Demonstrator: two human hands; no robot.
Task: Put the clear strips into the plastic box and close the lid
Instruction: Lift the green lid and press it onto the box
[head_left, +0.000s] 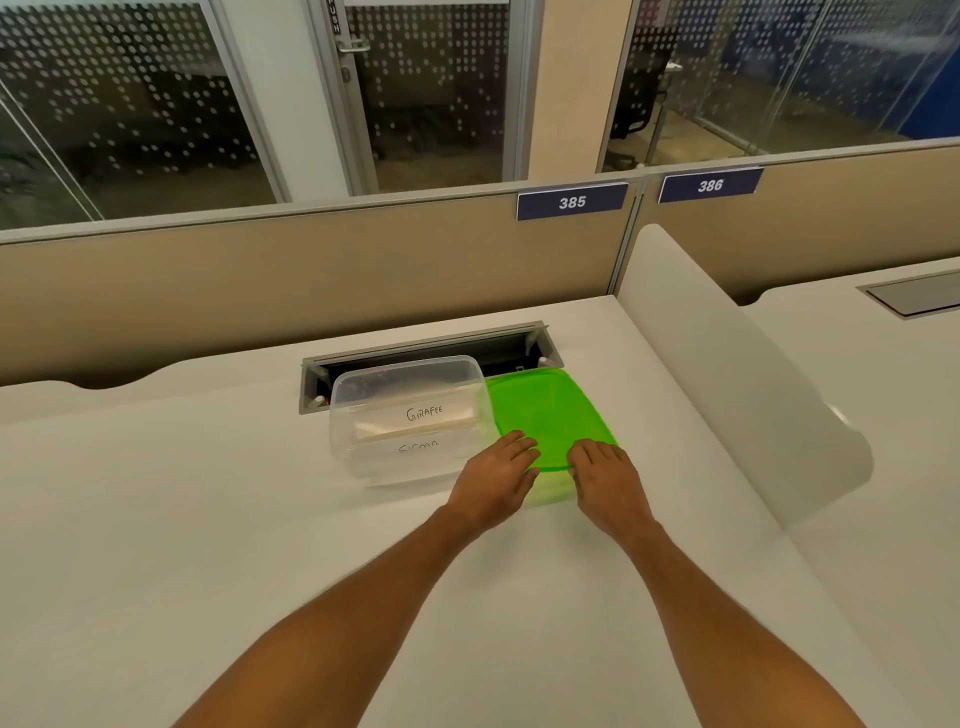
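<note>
Left hand (497, 470) and right hand (607, 475) grip the near edge of the green lid (545, 410), fingers on top. It sits just right of the open clear plastic box (363, 457) on the worktop (208, 519); labelled strips (423, 414) lie inside.

Both hands forward, palms down, close together.
Left hand (497, 475) and right hand (609, 479) extend from bare forearms, fingers nearly straight atop the green lid's (545, 410) near edge, thumbs hidden.
</note>
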